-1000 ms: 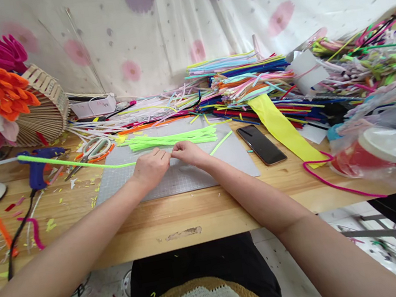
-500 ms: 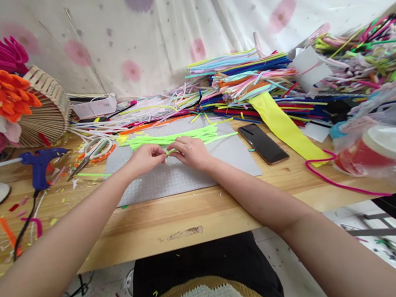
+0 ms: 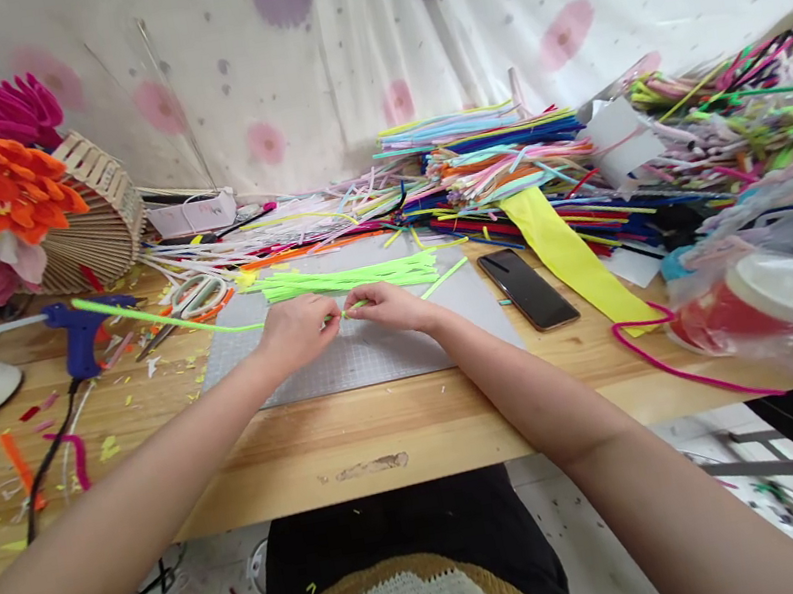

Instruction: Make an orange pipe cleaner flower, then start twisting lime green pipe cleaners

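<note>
My left hand [image 3: 300, 330] and my right hand [image 3: 386, 307] are close together over a grey cutting mat [image 3: 392, 361]. Both are closed on a bright green pipe cleaner [image 3: 163, 314], pinched near its middle between the fingertips. One length runs out past my left hand up toward the glue gun; a shorter green end shows beyond my right hand. The exact spot where the fingers meet is small and partly hidden. Just behind my hands lies a bundle of green pipe cleaners [image 3: 354, 276] on the mat.
Left are a blue glue gun [image 3: 78, 340], scissors [image 3: 195, 298], scraps and a basket [image 3: 94, 211] of fuzzy flowers. A phone [image 3: 527, 287], a yellow ribbon [image 3: 581, 266] and a bagged red-and-white container [image 3: 791, 292] are to the right. Colourful pipe cleaners [image 3: 512, 166] are piled along the back.
My left hand has turned with knuckles up and moved slightly nearer me. The green pipe cleaner's left end has swung up, now crossing in front of the scissors and glue gun.
</note>
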Available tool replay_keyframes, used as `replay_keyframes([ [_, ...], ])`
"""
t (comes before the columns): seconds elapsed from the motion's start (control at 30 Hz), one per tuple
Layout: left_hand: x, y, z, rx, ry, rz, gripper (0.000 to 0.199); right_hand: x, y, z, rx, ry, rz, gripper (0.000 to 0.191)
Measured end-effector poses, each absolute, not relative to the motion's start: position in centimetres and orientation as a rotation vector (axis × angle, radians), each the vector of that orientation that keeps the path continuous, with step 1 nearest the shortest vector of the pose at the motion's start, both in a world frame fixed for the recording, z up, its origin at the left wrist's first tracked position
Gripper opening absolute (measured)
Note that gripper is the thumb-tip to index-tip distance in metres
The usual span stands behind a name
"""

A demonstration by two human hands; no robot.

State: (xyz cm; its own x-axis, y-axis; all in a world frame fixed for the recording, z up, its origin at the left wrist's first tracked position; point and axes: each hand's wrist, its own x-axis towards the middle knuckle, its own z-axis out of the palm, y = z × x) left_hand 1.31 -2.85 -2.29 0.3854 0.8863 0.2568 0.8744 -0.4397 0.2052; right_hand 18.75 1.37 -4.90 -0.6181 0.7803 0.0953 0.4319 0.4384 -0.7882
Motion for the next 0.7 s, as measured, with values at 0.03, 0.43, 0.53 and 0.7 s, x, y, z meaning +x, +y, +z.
replay_keyframes([
  [0.03, 1.3, -2.7, -2.1, 2.44, 1.623, 0.515, 0.018, 18.9, 1.2, -4.8, -1.018, -2.285, 0.938, 0.023],
  [0.43, -0.3, -1.0, -0.4, 1.436, 1.265, 0.346, 0.018, 19.1, 0.1, -4.2, -0.636, -2.629, -0.095, 0.031],
  [0.53, -0.4, -0.9, -0.5, 1.409, 1.252, 0.33, 0.015, 19.1, 0.0, -4.2, -0.561, -2.646, -0.086, 0.031],
  [0.7, -0.2, -1.0, -0.6, 1.413, 1.272, 0.361, 0.015, 19.0, -0.2, -4.1, -0.677, -2.6, -0.077, 0.035],
])
